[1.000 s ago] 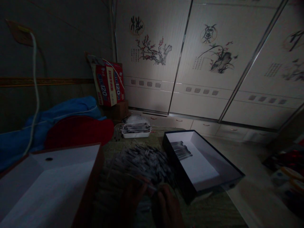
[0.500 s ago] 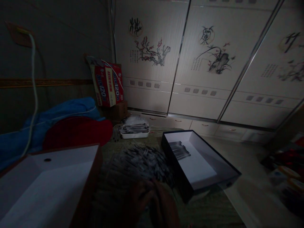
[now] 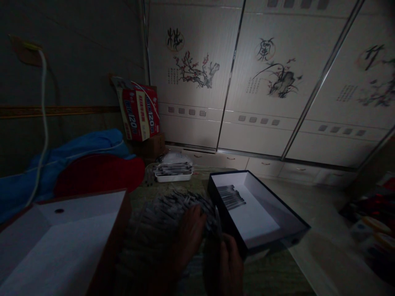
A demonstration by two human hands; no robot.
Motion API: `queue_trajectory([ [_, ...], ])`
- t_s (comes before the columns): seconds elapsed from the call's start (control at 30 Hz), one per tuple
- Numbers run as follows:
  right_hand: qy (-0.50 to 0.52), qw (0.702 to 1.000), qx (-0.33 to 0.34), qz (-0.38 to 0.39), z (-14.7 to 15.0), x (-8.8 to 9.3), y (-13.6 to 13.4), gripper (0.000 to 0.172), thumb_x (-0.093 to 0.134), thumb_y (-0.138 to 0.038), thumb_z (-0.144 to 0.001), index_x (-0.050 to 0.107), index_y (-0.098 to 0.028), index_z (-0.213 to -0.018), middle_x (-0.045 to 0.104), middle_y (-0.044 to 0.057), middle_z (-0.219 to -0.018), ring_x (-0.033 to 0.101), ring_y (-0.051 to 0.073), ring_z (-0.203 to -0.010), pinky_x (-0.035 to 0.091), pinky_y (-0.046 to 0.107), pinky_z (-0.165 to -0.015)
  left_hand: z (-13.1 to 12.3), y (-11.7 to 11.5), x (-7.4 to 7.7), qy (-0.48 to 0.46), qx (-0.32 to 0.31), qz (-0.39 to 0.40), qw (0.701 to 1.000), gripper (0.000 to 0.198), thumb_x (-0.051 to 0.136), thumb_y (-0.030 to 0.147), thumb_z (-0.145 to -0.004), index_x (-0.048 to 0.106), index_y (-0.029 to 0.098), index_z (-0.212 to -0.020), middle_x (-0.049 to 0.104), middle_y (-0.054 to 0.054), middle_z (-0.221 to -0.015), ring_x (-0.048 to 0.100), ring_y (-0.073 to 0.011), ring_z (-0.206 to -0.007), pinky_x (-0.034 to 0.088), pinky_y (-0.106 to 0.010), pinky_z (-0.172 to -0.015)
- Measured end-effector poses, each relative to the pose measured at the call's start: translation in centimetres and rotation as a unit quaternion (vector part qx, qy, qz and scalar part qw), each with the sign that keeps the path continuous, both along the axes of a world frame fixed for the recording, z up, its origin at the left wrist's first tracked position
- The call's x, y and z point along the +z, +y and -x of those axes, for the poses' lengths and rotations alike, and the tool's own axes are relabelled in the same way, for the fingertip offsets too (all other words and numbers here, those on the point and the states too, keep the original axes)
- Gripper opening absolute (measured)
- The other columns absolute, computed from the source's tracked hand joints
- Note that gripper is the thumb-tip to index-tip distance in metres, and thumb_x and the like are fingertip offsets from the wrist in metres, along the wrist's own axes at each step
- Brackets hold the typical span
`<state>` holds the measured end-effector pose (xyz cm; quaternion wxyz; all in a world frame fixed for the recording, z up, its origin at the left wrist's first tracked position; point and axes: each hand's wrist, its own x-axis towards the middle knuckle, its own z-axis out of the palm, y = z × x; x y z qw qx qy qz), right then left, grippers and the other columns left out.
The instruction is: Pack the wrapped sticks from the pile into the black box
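Note:
The room is dim. A heap of thin grey wrapped sticks [image 3: 173,205] lies on the table in front of me. My left hand [image 3: 188,236] reaches forward with fingers stretched flat onto the near side of the heap. My right hand [image 3: 230,263] is lower, beside the near left corner of a black box with a white inside [image 3: 262,218]. Its fingers pinch one thin stick that points up toward the box. A small row of the same sticks [image 3: 230,196] lies in the far left corner of that box.
A large open box with a white inside and brown rim [image 3: 61,242] fills the near left. A small white tray of sticks [image 3: 173,170] stands behind the heap. Blue and red cloth [image 3: 92,164], a red carton [image 3: 138,115] and painted wardrobe doors [image 3: 247,82] stand beyond.
My hands were close together at the near edge of the heap. The left hand has since reached forward onto the heap, and the right hand has shifted right toward the black box with a stick.

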<state>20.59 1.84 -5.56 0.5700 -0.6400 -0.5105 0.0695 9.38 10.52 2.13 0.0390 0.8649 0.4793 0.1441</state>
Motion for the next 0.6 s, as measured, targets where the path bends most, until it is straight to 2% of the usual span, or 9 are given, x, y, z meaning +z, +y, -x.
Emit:
queue_trajectory([
  [0.13,0.037,0.999,-0.015,-0.006,0.2,0.8,0.2,0.038,0.037,-0.048,-0.095,0.063,-0.02,-0.098,0.071,0.009,-0.09,0.065,0.021,-0.077,0.049,0.03,-0.068,-0.4,1.2,-1.2,0.005,-0.013,-0.008,1.0,0.02,0.048,0.012,-0.085,0.066,0.016,-0.094,0.061,-0.011,-0.108,0.053,-0.0265,-0.105,0.042,-0.039,-0.089],
  [0.33,0.049,0.998,-0.039,-0.012,1.0,1.6,0.0,0.04,0.038,-0.05,-0.094,0.063,-0.02,-0.096,0.07,0.01,-0.087,0.064,0.022,-0.08,0.048,0.032,-0.069,-0.2,1.9,-1.6,-0.033,-0.018,-0.001,0.999,0.022,0.048,0.007,-0.082,0.065,0.016,-0.094,0.063,-0.011,-0.106,0.054,-0.0259,-0.102,0.043,-0.04,-0.089],
  [0.47,0.037,0.998,-0.051,-0.005,1.4,1.8,-0.3,0.04,0.035,-0.049,-0.095,0.062,-0.019,-0.102,0.07,0.01,-0.092,0.064,0.022,-0.083,0.048,0.031,-0.072,0.1,1.7,-1.4,-0.117,0.0,0.016,0.993,0.023,0.046,0.008,-0.083,0.066,0.017,-0.089,0.067,-0.009,-0.098,0.058,-0.0239,-0.097,0.046,-0.039,-0.088],
  [0.53,0.012,0.999,-0.041,-0.008,1.4,1.9,-0.5,0.041,0.035,-0.05,-0.095,0.062,-0.02,-0.101,0.07,0.01,-0.093,0.064,0.021,-0.084,0.049,0.03,-0.072,0.7,1.3,-1.2,-0.171,0.034,0.012,0.985,0.025,0.043,0.011,-0.085,0.064,0.015,-0.099,0.067,-0.01,-0.101,0.059,-0.0228,-0.097,0.047,-0.038,-0.088],
  [0.6,-0.007,1.0,-0.024,-0.008,1.5,1.8,-0.7,0.041,0.036,-0.051,-0.094,0.064,-0.021,-0.099,0.071,0.009,-0.088,0.065,0.021,-0.082,0.05,0.028,-0.068,1.7,0.7,-1.0,-0.262,0.083,0.026,0.961,0.03,0.041,0.016,-0.087,0.06,0.012,-0.11,0.066,-0.013,-0.108,0.06,-0.0218,-0.1,0.048,-0.037,-0.089],
])
